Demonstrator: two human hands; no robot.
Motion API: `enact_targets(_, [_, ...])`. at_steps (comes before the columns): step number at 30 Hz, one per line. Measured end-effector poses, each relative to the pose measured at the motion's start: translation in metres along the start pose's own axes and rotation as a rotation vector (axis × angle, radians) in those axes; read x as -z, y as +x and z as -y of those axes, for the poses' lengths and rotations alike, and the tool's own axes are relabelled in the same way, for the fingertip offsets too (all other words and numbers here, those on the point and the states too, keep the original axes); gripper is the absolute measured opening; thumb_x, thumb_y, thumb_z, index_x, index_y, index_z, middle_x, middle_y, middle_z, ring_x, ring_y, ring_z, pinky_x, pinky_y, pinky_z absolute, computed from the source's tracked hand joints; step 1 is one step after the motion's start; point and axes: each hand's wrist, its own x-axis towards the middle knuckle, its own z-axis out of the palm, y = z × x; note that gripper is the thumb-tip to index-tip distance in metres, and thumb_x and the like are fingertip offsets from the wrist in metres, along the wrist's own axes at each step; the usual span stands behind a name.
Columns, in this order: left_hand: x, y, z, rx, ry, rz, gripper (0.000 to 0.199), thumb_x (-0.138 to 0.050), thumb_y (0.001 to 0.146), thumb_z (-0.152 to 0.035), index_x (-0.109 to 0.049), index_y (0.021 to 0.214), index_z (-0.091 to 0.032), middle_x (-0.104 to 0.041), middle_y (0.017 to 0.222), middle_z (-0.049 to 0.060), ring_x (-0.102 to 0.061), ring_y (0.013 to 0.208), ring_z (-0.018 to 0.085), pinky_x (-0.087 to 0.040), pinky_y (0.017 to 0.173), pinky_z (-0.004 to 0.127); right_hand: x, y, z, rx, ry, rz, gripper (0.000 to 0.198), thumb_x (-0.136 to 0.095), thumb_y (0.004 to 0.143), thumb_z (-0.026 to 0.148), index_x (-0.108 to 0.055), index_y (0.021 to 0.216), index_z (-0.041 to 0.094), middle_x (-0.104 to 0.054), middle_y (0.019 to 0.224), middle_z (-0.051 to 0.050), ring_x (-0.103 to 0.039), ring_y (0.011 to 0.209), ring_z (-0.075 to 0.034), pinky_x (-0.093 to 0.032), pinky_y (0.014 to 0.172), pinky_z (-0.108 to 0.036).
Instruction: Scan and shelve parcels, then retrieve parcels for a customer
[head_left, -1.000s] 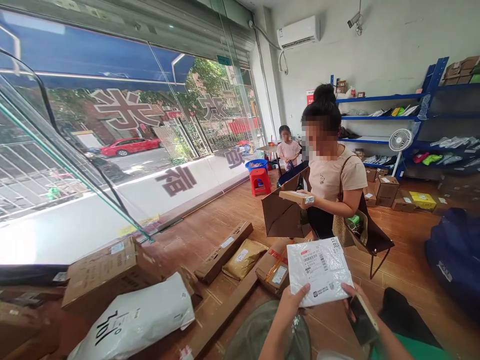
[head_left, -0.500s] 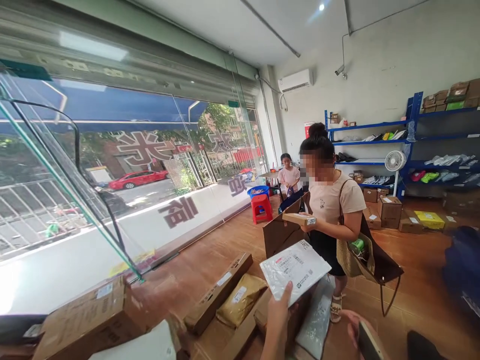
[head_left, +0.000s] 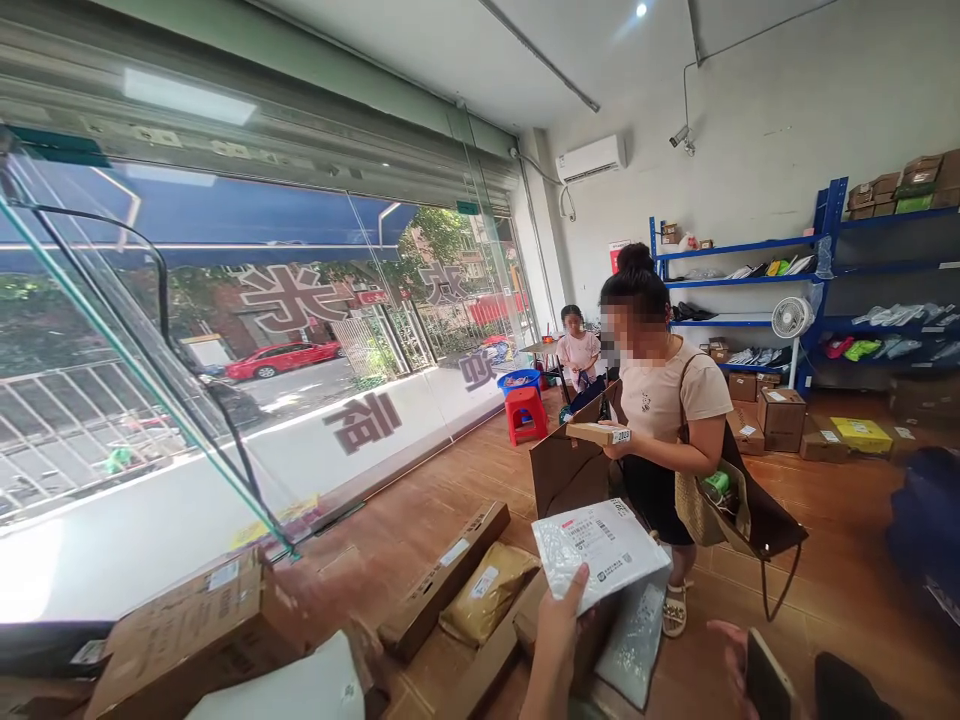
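My left hand (head_left: 559,620) grips a white plastic mailer (head_left: 600,550) by its near edge, thumb on top. A printed shipping label with barcodes faces up on it. Low at the right, my right hand (head_left: 729,655) is closed around a dark-faced phone (head_left: 770,680); the frame's bottom edge cuts off part of both. Beneath the mailer lie a clear grey plastic parcel (head_left: 630,640), a gold padded mailer (head_left: 484,595) and a long cardboard box (head_left: 446,575).
A person (head_left: 667,400) stands just beyond the mailer, holding a flat box (head_left: 600,433). Farther back are another person (head_left: 579,350), a red stool (head_left: 526,415) and blue shelves (head_left: 739,285) with parcels. At the left are a large carton (head_left: 187,640) and a glass front (head_left: 315,300).
The view has shifted slightly. In it, the mailer in my left hand appears a little farther right and lower. My right hand with the phone also sits farther right.
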Motion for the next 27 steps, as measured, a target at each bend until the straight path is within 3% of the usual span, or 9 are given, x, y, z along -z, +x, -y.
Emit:
enact_targets(9, [-0.011,-0.007,-0.002,0.017,-0.075,-0.020,0.018,-0.076,0.082,-0.018,-0.066,0.093,-0.009,-0.072,0.069,0.005,-0.060,0.048,0.010,-0.048,0.045,0.018,0.010,-0.014,0.005,0.076,-0.084,0.064,0.040,-0.069,0.093,0.044,-0.061,0.127,0.025,-0.065,0.122,-0.009,-0.066,0.108,-0.031,-0.063,0.073,-0.045])
enact_targets(12, [-0.015,-0.013,-0.010,0.045,-0.122,-0.057,0.012,-0.071,0.087,-0.016,-0.066,0.096,-0.010,-0.073,0.072,0.006,-0.061,0.050,0.010,-0.049,0.045,0.017,0.018,-0.016,0.006,0.088,-0.114,0.124,0.037,-0.061,0.098,0.044,-0.059,0.127,0.020,-0.068,0.114,-0.008,-0.070,0.092,-0.023,-0.062,0.073,-0.039])
enact_targets(15, [-0.017,-0.018,-0.020,0.052,-0.177,-0.032,0.010,-0.068,0.089,-0.015,-0.065,0.098,-0.011,-0.073,0.073,0.005,-0.061,0.049,0.010,-0.047,0.044,0.017,0.028,-0.017,0.004,0.078,-0.143,0.210,0.036,-0.055,0.094,0.059,-0.061,0.121,0.036,-0.066,0.072,0.001,-0.072,0.064,-0.028,-0.057,0.040,-0.036])
enact_targets(18, [-0.018,-0.020,-0.026,0.057,-0.209,-0.027,0.009,-0.068,0.089,-0.014,-0.066,0.096,-0.010,-0.073,0.070,0.005,-0.062,0.048,0.010,-0.047,0.043,0.017,0.036,-0.014,0.003,0.053,-0.168,0.298,0.031,-0.058,0.078,0.064,-0.066,0.104,0.049,-0.049,0.045,0.006,-0.058,0.031,-0.031,-0.040,0.022,-0.035])
enact_targets(22, [-0.017,-0.017,-0.026,0.048,-0.222,-0.039,0.012,-0.069,0.087,-0.011,-0.067,0.099,-0.009,-0.075,0.075,0.007,-0.065,0.051,0.011,-0.046,0.042,0.016,0.041,-0.009,0.002,0.040,-0.175,0.354,0.031,-0.067,0.064,0.059,-0.067,0.094,0.050,-0.049,0.041,0.009,-0.047,0.020,-0.029,-0.036,0.020,-0.036])
enact_targets(27, [-0.016,-0.010,-0.021,0.051,-0.226,-0.046,0.010,-0.070,0.086,-0.010,-0.067,0.095,-0.009,-0.075,0.074,0.007,-0.067,0.054,0.012,-0.047,0.044,0.016,0.038,-0.011,-0.002,0.051,-0.152,0.325,0.030,-0.057,0.073,0.055,-0.063,0.101,0.047,-0.050,0.044,0.008,-0.047,0.021,-0.024,-0.033,0.024,-0.027])
